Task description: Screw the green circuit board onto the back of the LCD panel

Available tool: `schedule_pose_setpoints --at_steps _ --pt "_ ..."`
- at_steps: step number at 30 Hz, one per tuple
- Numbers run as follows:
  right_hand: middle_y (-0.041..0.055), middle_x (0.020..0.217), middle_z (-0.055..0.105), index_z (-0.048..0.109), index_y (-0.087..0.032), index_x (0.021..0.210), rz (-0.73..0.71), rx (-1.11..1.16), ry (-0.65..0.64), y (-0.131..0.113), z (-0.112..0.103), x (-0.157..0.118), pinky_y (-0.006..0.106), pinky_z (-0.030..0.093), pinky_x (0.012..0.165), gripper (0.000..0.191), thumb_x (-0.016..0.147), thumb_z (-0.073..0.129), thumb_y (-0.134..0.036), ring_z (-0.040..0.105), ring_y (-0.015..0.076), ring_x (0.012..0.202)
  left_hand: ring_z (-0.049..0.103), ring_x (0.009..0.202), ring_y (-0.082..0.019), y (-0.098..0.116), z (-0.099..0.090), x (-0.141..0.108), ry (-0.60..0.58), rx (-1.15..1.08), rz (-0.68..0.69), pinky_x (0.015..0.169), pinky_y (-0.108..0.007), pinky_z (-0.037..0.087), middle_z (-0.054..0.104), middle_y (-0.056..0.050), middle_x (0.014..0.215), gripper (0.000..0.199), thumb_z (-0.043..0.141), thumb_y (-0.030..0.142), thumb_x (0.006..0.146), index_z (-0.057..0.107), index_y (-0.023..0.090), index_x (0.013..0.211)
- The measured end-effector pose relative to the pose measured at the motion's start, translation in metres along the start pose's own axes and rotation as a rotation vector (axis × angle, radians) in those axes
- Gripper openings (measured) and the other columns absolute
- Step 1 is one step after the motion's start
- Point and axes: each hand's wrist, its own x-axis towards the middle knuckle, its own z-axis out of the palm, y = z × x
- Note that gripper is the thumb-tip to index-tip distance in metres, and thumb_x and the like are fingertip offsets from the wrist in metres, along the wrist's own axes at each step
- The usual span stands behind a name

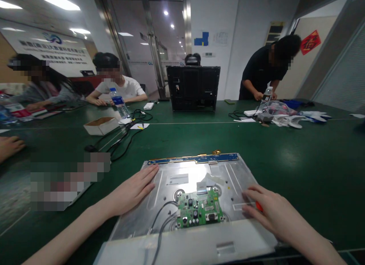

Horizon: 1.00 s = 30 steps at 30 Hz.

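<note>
A metal display panel lies flat on the green table, its back facing up. A green circuit board sits at its middle, with cables leaving the left side. Along the far edge runs a narrow blue board. My left hand rests on the panel's upper left part, fingers stretched out, holding nothing. At the right edge, my right hand is closed round a small orange-red object, mostly hidden by the fingers.
Black cables and an open cardboard box lie to the left. A black monitor stands at the back. Bottles, plastic bags and white gloves are on the table. Several people are around it; one hand shows far left.
</note>
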Motion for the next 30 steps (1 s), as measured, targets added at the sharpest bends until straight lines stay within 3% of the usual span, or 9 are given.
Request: schedule_pose_setpoints --at_steps 4,7,13,16,20,23,30 --pt "0.0119 0.128 0.056 0.061 -0.024 0.119 -0.019 0.010 0.025 -0.001 0.011 -0.005 0.045 0.055 0.073 0.033 0.090 0.048 -0.034 0.068 0.0249 0.085 0.047 0.129 -0.030 -0.008 -0.003 -0.005 0.007 -0.014 -0.031 0.108 -0.043 0.038 0.045 -0.011 0.145 0.060 0.032 0.053 0.096 0.045 0.016 0.141" --pt "0.0119 0.120 0.060 0.060 -0.023 0.117 -0.041 0.000 0.021 -0.010 0.011 0.001 0.044 0.054 0.069 0.032 0.089 0.051 -0.035 0.068 0.0256 0.082 0.050 0.126 -0.029 -0.007 -0.008 -0.001 -0.012 -0.011 -0.040 0.107 -0.042 0.039 0.049 -0.011 0.142 0.056 0.036 0.050 0.095 0.050 0.016 0.137" --pt "0.0152 0.107 0.066 0.051 -0.016 0.129 -0.140 -0.019 -0.036 -0.019 -0.004 0.041 0.042 0.048 0.073 0.069 0.073 0.068 -0.051 0.064 0.0309 0.088 0.059 0.107 -0.029 0.015 -0.023 0.029 -0.054 0.007 0.014 0.095 -0.041 0.045 0.063 -0.014 0.118 0.040 0.041 0.037 0.092 0.062 0.014 0.116" --pt "0.0145 0.107 0.066 0.047 -0.014 0.132 -0.247 -0.008 -0.080 -0.014 -0.012 0.064 0.037 0.045 0.072 0.074 0.073 0.069 -0.053 0.063 0.0286 0.090 0.059 0.103 -0.028 0.029 -0.028 0.045 -0.032 -0.006 0.071 0.091 -0.040 0.045 0.064 -0.013 0.114 0.036 0.040 0.035 0.093 0.061 0.017 0.115" --pt "0.0064 0.086 0.067 0.055 -0.017 0.113 -0.359 -0.091 -0.065 -0.010 -0.012 0.080 0.029 0.037 0.061 0.044 0.085 0.059 -0.050 0.063 0.0222 0.076 0.061 0.094 -0.024 0.042 -0.032 0.058 -0.067 -0.111 0.109 0.085 -0.035 0.045 0.065 -0.010 0.103 0.033 0.038 0.037 0.095 0.064 0.018 0.103" --pt "0.0062 0.087 0.067 0.057 -0.017 0.099 -0.367 -0.164 -0.015 -0.012 -0.005 0.083 0.027 0.031 0.057 0.020 0.094 0.049 -0.034 0.062 0.0190 0.070 0.061 0.088 -0.022 0.044 -0.034 0.060 -0.100 -0.282 0.071 0.080 -0.031 0.046 0.066 -0.008 0.099 0.032 0.042 0.040 0.094 0.065 0.018 0.098" --pt "0.0074 0.087 0.067 0.057 -0.015 0.089 -0.347 -0.217 0.025 -0.014 0.005 0.085 0.028 0.025 0.055 0.014 0.094 0.045 -0.020 0.060 0.0164 0.068 0.060 0.075 -0.019 0.030 -0.039 0.039 -0.400 -0.553 0.011 0.067 -0.027 0.047 0.067 -0.003 0.085 0.027 0.055 0.040 0.084 0.068 0.018 0.094"
